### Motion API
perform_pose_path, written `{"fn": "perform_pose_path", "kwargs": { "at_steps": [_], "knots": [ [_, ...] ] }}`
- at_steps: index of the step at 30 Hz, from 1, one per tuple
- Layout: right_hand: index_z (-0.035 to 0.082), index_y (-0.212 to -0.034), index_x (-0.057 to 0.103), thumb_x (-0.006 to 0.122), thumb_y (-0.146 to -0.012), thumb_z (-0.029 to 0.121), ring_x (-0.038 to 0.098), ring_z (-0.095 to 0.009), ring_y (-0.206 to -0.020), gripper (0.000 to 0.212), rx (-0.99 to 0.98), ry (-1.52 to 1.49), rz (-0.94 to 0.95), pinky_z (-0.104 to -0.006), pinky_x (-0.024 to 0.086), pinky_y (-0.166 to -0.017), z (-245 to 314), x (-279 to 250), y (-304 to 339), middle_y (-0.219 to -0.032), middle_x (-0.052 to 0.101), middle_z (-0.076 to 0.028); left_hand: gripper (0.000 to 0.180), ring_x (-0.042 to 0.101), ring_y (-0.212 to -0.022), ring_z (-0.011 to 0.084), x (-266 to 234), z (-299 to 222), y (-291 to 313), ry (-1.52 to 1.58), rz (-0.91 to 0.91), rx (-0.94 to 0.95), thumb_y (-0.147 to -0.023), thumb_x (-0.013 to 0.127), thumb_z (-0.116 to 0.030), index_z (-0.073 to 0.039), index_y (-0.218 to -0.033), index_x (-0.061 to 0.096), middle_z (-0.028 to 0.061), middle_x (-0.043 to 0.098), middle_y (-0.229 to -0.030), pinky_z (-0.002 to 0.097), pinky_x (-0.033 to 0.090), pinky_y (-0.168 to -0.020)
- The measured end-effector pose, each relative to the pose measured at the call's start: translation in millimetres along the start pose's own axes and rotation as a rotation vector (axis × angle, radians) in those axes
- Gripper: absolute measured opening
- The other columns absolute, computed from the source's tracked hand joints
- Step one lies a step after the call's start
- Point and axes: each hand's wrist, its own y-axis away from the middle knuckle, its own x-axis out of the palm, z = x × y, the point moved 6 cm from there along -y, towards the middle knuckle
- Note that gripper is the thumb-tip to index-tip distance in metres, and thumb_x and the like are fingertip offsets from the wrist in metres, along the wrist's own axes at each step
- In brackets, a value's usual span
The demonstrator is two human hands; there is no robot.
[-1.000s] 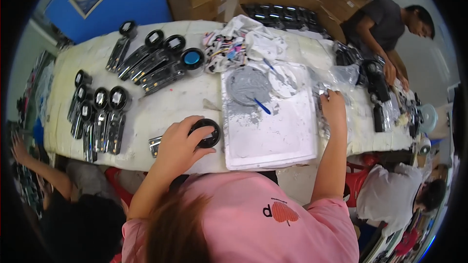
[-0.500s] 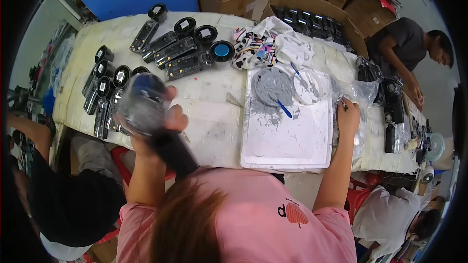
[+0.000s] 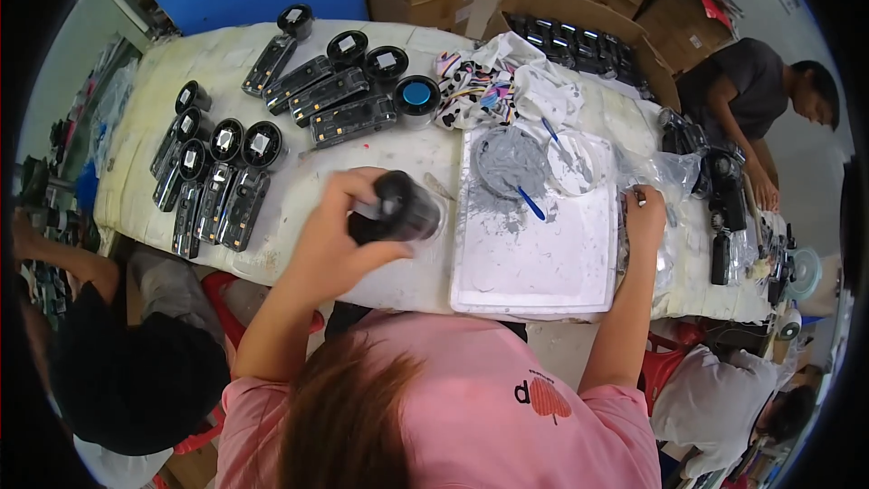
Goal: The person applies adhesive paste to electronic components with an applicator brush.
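My left hand [image 3: 337, 244] grips a black device with a clear round cup [image 3: 418, 217] at one end, in front of me over the table. Motion blurs it a little. At the right edge of a white tray [image 3: 534, 276], my right hand [image 3: 648, 219] is closed, with a small dark bit showing at its fingers. On the tray sit a round dish of grey paste [image 3: 509, 156] and a white disc smeared with grey [image 3: 572, 179]. A blue-handled spatula [image 3: 530, 205] lies at the dish, and another blue-handled tool [image 3: 549, 129] rests on the disc.
Several similar black devices [image 3: 339, 95] with round ends lie at the back left, more [image 3: 217, 190] at the left. A patterned cloth [image 3: 475, 91] is behind the tray. Clear plastic bags [image 3: 665, 172] and black parts [image 3: 724, 181] lie right, near a co-worker [image 3: 747, 81]. A carton [image 3: 661, 50] stands behind.
My left hand has swung right and turned the device, whose clear cup now faces right, near the tray. Devices at the left are uncovered. My right hand has hardly moved.
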Motion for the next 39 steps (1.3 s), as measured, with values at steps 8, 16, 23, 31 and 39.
{"fn": "perform_pose_path", "kwargs": {
  "at_steps": [8,16,23,31,39],
  "knots": [
    [0.0,-0.096,0.065,0.068,-0.084,0.012,0.063,-0.029,-0.074,0.017,0.067,-0.286,-0.009,-0.0365,0.049,-0.069,0,-10,6,-0.084,0.067,-0.016,0.051,0.059,-0.098,0.0356,32,23,15,-0.518,0.211,0.059,-0.068,0.083,-0.026,-0.007,-0.105,0.055,0.0139,0.058,-0.124,0.0438,0.046,-0.081],
    [0.0,-0.097,0.066,0.062,-0.087,0.006,0.063,-0.035,-0.078,0.013,-0.128,-0.098,-0.138,-0.0391,0.049,-0.073,22,-39,16,-0.088,0.066,-0.019,0.025,0.061,-0.09,0.0314,15,17,19,-0.322,0.011,0.182,-0.071,0.076,-0.002,-0.004,-0.094,0.065,0.0117,0.064,-0.104,0.0377,0.051,-0.076],
    [0.003,-0.098,0.068,0.065,-0.089,0.005,0.063,-0.013,-0.073,0.01,-0.116,-0.704,0.205,-0.0248,0.05,-0.068,124,-40,58,-0.087,0.068,-0.005,0.018,0.06,-0.085,0.0293,14,20,24,-0.185,-0.016,0.239,-0.069,0.074,0.004,-0.003,-0.083,0.064,0.01,0.061,-0.091,0.0378,0.05,-0.071],
    [0.003,-0.09,0.068,0.07,-0.078,-0.002,0.063,-0.028,-0.079,0.013,-0.778,-0.836,0.446,-0.0363,0.049,-0.067,275,-19,140,-0.087,0.067,-0.011,0.021,0.06,-0.087,0.0308,12,20,25,-0.182,0.008,0.25,-0.067,0.075,0.003,-0.004,-0.083,0.063,0.0101,0.06,-0.091,0.039,0.05,-0.073],
    [0.007,-0.087,0.069,0.069,-0.071,-0.001,0.055,-0.028,-0.083,0.018,-0.902,-0.601,0.355,-0.0354,0.048,-0.07,289,-19,141,-0.089,0.056,-0.008,0.023,0.06,-0.087,0.03,13,26,23,-0.186,0.01,0.166,-0.069,0.076,0.004,-0.004,-0.084,0.062,0.0107,0.062,-0.093,0.0382,0.05,-0.074]
  ]
}}
